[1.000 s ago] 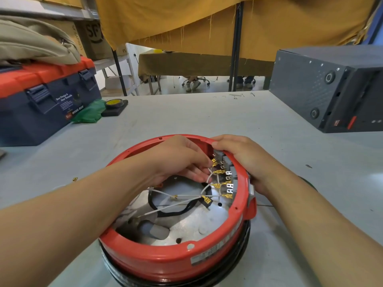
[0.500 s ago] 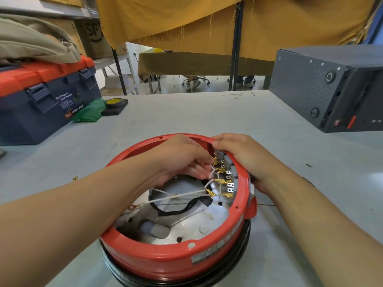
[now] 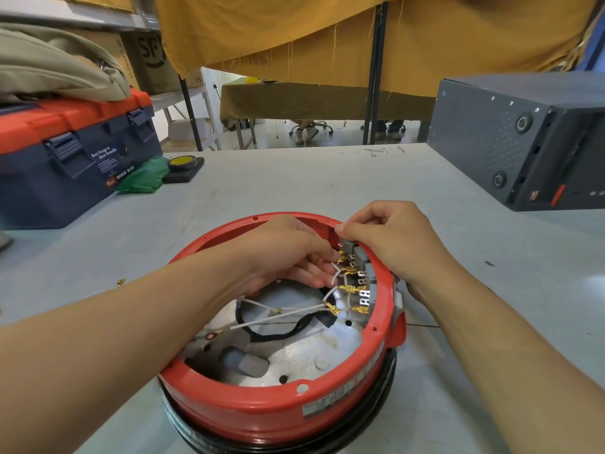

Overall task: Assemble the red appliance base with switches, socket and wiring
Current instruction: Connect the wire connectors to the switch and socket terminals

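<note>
The base is glossy red plastic around a dull, speckled metal floor. Its wire terminals shine like brass. The tabletop is matt grey and scuffed. The toolbox is smooth plastic, the curtain coarse mustard cloth, and the case matt dark metal.

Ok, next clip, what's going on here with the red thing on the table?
A person is wiring up the red appliance base, which sits open on the grey table. The left hand reaches inside and pinches a white wire by its brass connector, at the grey switch block on the inner wall. The right hand grips the rim above that block. Several connectors are already seated on terminals; other white leads lie loose on the metal floor.
</note>
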